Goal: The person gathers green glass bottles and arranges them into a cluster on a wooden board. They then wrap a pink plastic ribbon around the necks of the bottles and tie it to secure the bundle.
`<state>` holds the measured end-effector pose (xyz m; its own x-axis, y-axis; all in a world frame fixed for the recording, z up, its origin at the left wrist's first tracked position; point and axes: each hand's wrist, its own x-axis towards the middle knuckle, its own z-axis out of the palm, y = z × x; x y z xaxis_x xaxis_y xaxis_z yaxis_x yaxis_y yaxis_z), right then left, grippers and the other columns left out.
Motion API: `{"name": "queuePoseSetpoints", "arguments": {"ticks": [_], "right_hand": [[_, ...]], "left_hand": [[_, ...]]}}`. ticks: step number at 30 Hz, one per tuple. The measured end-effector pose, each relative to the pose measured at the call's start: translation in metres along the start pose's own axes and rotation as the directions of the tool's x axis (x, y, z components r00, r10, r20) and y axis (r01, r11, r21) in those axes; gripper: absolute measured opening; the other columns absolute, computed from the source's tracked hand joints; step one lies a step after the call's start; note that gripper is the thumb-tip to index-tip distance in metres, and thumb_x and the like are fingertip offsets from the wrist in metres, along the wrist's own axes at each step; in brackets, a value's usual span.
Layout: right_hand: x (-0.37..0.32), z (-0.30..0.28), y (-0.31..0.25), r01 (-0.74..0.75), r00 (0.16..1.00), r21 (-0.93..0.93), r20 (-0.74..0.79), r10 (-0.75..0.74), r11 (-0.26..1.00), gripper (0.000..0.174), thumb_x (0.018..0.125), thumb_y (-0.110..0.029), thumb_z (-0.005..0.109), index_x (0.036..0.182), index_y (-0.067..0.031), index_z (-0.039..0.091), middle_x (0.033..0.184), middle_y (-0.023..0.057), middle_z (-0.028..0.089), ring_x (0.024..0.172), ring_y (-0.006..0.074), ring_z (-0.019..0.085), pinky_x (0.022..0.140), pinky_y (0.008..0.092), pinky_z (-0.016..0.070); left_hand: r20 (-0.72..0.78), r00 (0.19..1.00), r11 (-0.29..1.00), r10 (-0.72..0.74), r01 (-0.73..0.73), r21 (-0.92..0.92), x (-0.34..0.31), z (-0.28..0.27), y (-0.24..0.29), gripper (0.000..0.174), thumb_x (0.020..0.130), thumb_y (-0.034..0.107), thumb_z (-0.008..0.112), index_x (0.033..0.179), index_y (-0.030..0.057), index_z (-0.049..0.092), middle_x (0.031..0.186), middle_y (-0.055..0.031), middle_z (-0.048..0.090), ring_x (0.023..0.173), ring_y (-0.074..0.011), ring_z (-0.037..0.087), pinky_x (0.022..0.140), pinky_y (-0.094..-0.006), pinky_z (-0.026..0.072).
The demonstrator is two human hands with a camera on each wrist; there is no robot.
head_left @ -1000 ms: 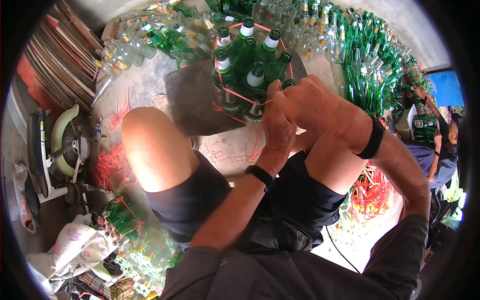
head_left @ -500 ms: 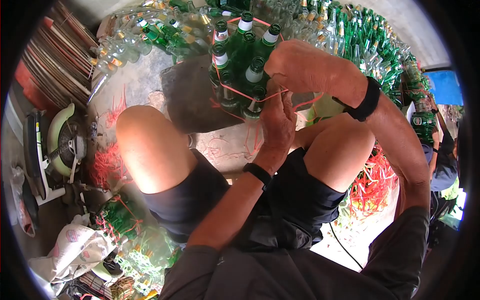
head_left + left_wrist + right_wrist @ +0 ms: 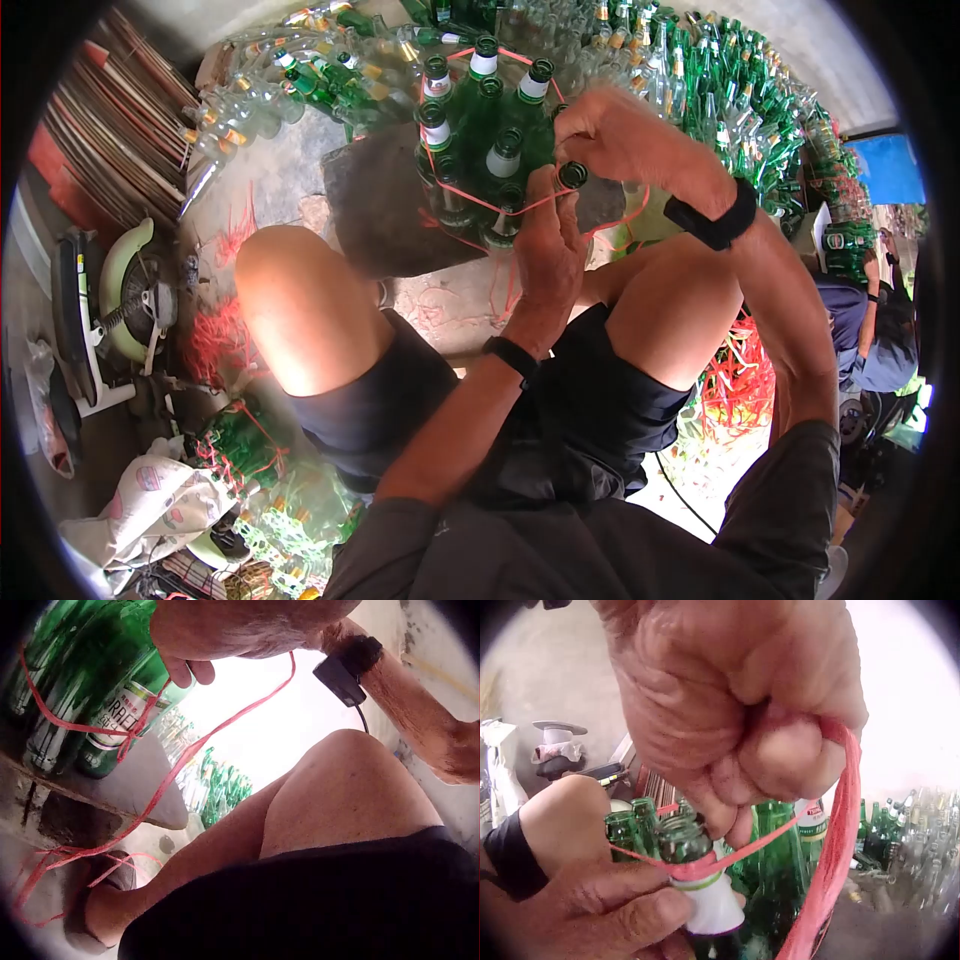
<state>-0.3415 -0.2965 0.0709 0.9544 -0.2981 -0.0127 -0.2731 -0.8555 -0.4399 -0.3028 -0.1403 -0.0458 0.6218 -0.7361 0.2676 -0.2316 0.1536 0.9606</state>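
Several green bottles (image 3: 507, 150) stand upright in a cluster on a dark slab (image 3: 370, 200), with pink twine (image 3: 470, 193) round their necks. My left hand (image 3: 548, 250) is at the near right bottle; in the right wrist view its thumb and fingers (image 3: 656, 911) hold the white-labelled neck (image 3: 709, 900), where the twine crosses. Above it, my right hand (image 3: 640, 145) has curled fingers gripping the twine, whose thick strand (image 3: 836, 847) hangs from the fist (image 3: 742, 712). A loose length (image 3: 180, 765) trails below the bottles in the left wrist view.
Many bottles (image 3: 720, 130) are piled at the back and right. Bent knees (image 3: 300, 310) flank the work. Pink twine heaps (image 3: 740, 390) lie at both sides; a wheel (image 3: 130, 290) is at the left. Another person (image 3: 865, 310) is at the far right.
My right hand has moved up and away from my left hand, drawing a twine strand out to the right. The near right bottle's mouth, covered half a second ago, shows again. My left hand stays low beside it.
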Motion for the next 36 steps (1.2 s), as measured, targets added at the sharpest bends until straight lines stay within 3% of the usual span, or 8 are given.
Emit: {"name": "queuePoseSetpoints", "arguments": {"ticks": [3,6,14,19,21,28,30,36], "right_hand": [[-0.016,0.012,0.001,-0.101,0.988,0.086,-0.106,0.110,0.991,0.007,0.080,-0.005,0.062,0.077,-0.0014,0.068,0.072,0.0164,0.066,0.066,0.0331,0.065,0.063,0.0409,0.0518],[-0.025,0.028,0.006,-0.102,0.963,0.275,-0.215,0.165,0.956,0.006,0.084,-0.004,0.062,0.081,-0.0014,0.066,0.071,0.0149,0.064,0.064,0.0260,0.062,0.060,0.0374,0.0496],[-0.045,0.036,0.001,-0.234,0.930,0.326,-0.201,0.308,0.916,0.003,0.089,-0.002,0.058,0.087,-0.0016,0.061,0.067,0.0116,0.053,0.061,0.0143,0.047,0.057,0.0340,0.0433],[-0.055,0.034,-0.013,-0.243,0.929,0.327,-0.192,0.316,0.913,0.007,0.090,-0.002,0.055,0.091,-0.0026,0.062,0.073,0.0184,0.060,0.064,0.0248,0.058,0.063,0.0383,0.0478],[-0.057,0.040,-0.019,-0.236,0.921,0.320,-0.227,0.316,0.917,0.008,0.090,-0.002,0.054,0.092,-0.0032,0.062,0.076,0.0203,0.061,0.068,0.0304,0.061,0.065,0.0404,0.0490],[-0.068,0.052,-0.033,-0.266,0.897,0.180,-0.315,0.311,0.947,0.007,0.092,-0.006,0.057,0.099,-0.0064,0.058,0.082,0.0219,0.066,0.078,0.0453,0.064,0.065,0.0494,0.0507],[-0.071,0.059,-0.032,-0.287,0.894,0.131,-0.320,0.314,0.949,0.007,0.093,-0.008,0.057,0.099,-0.0073,0.056,0.080,0.0221,0.066,0.077,0.0460,0.064,0.065,0.0513,0.0506],[-0.082,0.068,-0.044,-0.341,0.896,-0.032,-0.313,0.315,0.940,0.012,0.091,-0.012,0.059,0.101,-0.0092,0.053,0.074,0.0215,0.066,0.073,0.0458,0.065,0.064,0.0557,0.0501]], "left_hand": [[-0.065,0.993,0.993,0.097,-0.092,0.071,0.000,0.005,-0.013,0.034,0.104,0.009,0.052,0.136,0.0002,0.054,0.103,-0.0149,0.065,0.071,-0.0204,0.062,0.066,-0.0323,0.0535],[0.018,1.000,1.000,-0.005,0.006,-0.029,-0.001,0.000,-0.004,0.032,0.104,0.011,0.052,0.133,-0.0038,0.048,0.117,-0.0247,0.059,0.106,-0.0454,0.061,0.087,-0.0440,0.0517],[-0.063,0.993,0.994,0.096,-0.093,0.053,-0.001,0.005,-0.015,0.031,0.105,0.011,0.052,0.132,-0.0034,0.053,0.109,-0.0193,0.064,0.088,-0.0321,0.061,0.075,-0.0380,0.0523],[-0.071,0.985,0.981,0.158,-0.149,0.123,-0.004,0.004,-0.020,0.027,0.104,0.009,0.053,0.127,-0.0030,0.060,0.097,-0.0142,0.068,0.066,-0.0193,0.062,0.061,-0.0322,0.0531],[0.012,1.000,0.995,0.029,-0.030,0.100,-0.006,0.002,-0.018,0.035,0.106,0.015,0.051,0.134,-0.0068,0.050,0.122,-0.0280,0.060,0.111,-0.0457,0.061,0.090,-0.0441,0.0523],[0.001,1.000,0.995,0.005,-0.005,0.098,-0.003,0.003,-0.014,0.037,0.106,0.017,0.051,0.133,-0.0067,0.051,0.121,-0.0295,0.060,0.111,-0.0465,0.061,0.090,-0.0455,0.0520],[-0.095,0.985,0.978,0.145,-0.128,0.166,0.000,0.006,-0.019,0.032,0.105,0.015,0.051,0.130,-0.0037,0.057,0.101,-0.0166,0.068,0.070,-0.0230,0.066,0.065,-0.0337,0.0547],[-0.100,0.987,0.982,0.126,-0.109,0.156,-0.004,0.007,-0.021,0.035,0.104,0.014,0.050,0.133,-0.0063,0.055,0.112,-0.0223,0.068,0.087,-0.0276,0.071,0.073,-0.0364,0.0564]]}}
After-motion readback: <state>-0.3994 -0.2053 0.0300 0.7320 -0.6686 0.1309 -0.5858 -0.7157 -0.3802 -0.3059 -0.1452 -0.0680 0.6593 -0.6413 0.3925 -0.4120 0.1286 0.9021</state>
